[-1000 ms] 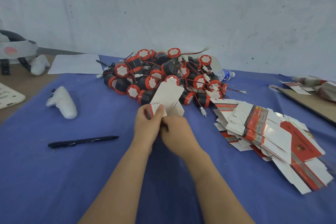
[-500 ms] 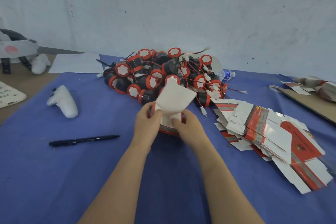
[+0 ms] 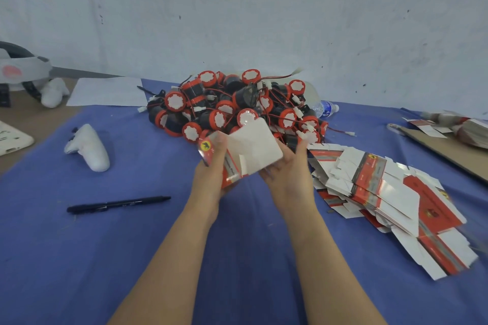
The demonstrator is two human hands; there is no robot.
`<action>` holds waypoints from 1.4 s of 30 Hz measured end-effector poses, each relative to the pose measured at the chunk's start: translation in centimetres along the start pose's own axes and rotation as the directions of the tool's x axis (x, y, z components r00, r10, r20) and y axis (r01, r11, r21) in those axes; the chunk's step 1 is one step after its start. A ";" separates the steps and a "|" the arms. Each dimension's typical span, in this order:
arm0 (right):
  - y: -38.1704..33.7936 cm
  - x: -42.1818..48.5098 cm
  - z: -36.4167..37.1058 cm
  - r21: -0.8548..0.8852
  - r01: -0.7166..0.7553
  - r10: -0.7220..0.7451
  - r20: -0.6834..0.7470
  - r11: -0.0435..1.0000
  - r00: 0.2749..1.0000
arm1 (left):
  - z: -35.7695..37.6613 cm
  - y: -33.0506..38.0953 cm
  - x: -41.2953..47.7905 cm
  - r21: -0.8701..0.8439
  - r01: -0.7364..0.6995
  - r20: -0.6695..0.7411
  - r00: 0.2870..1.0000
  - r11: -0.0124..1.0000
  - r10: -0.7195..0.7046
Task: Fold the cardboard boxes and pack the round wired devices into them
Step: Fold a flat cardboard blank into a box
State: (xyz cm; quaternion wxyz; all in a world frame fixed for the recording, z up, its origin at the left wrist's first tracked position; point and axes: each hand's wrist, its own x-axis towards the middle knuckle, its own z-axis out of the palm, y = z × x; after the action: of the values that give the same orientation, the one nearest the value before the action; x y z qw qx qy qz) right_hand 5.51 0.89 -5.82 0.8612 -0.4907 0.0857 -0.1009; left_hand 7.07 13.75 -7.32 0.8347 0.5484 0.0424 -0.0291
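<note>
The left hand point(image 3: 211, 171) grips the left side of a half-folded cardboard box point(image 3: 250, 150), glossy red and white, its thumb laid over the red face beside a round yellow emblem. The right hand point(image 3: 287, 174) cups the box's right corner in its palm with the thumb standing up. Its fingers pass behind the card, so how tightly they close cannot be told. One broad, matt white panel of the box tilts up between the two hands. The box is held in the air just in front of a heap of round black devices with red caps point(image 3: 237, 108), overlapping the heap's near edge.

The devices are short plastic cylinders. Each red cap carries a white scalloped disc, and thin red wires ending in small white plugs tangle through them. More than a dozen caps show, but the heap is too knotted for an exact count.

Right of the heap and nearer the person, a slumped stack of flat, glossy red-and-white box blanks point(image 3: 390, 192) fans out, too many sheets to count. One clear plastic bottle with a blue label point(image 3: 323, 108) lies against the heap's right rear.

Left of the heap and nearer lie one smooth white plastic controller point(image 3: 89, 148) and one slim black pen point(image 3: 118, 203). One white paper sheet point(image 3: 108, 91) lies at the heap's left rear. All of these rest on a blue cloth point(image 3: 132, 258), apart from the paper sheet, which lies mostly off it.
</note>
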 end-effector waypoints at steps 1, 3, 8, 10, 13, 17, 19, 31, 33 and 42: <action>-0.2 0.1 -0.4 0.053 -0.005 0.005 -0.001 0.999 1.000 | 0.2 -0.2 -0.2 0.044 0.014 0.040 0.999 0.999 -0.015; -0.1 -0.1 -0.5 0.009 -0.045 0.046 -0.014 0.999 0.999 | 0.6 -0.5 -0.6 0.141 0.002 0.087 0.996 0.990 -0.015; 0.8 -0.4 0.4 -0.451 0.131 -0.101 0.091 0.883 0.991 | 0.5 -0.4 -0.9 0.223 -0.113 0.034 0.994 0.968 0.108; 1.1 -0.5 0.4 -0.680 0.237 -0.248 0.084 0.694 0.965 | 0.6 -0.3 -1.1 0.241 -0.128 0.047 0.992 0.962 0.120; 1.1 0.1 -0.4 -0.765 0.186 -0.347 -0.051 0.616 0.936 | 0.8 -0.1 -1.3 0.136 -0.035 0.153 0.988 0.990 0.013; 1.3 0.1 -0.3 -0.324 -0.186 0.214 0.050 0.928 0.976 | 0.2 0.6 -1.4 -0.254 0.095 0.387 0.922 0.962 0.012; 1.8 0.3 -0.1 -0.374 -0.277 0.317 0.049 0.885 0.947 | 0.0 0.7 -1.2 -0.288 0.120 0.406 0.914 0.950 0.008; 2.2 -0.3 0.9 -0.483 -0.081 0.072 -0.038 0.872 0.997 | 0.7 -1.2 -0.9 0.347 -0.444 0.065 0.890 0.826 0.451; 2.5 -0.3 0.4 -0.685 0.074 -0.159 -0.062 0.725 0.985 | 0.4 -1.8 -0.7 0.535 -0.495 0.091 0.839 0.685 0.536; 2.5 0.1 0.1 -0.628 0.113 -0.300 -0.200 0.770 0.933 | 0.2 -1.6 -0.5 0.604 -0.232 -0.224 0.869 0.762 0.442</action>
State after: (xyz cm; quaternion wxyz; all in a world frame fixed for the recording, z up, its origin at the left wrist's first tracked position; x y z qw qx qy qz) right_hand 5.85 2.19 -7.98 0.6191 -0.7270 0.1832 -0.2337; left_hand 6.41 12.99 -8.64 0.6066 0.7620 0.0800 0.2121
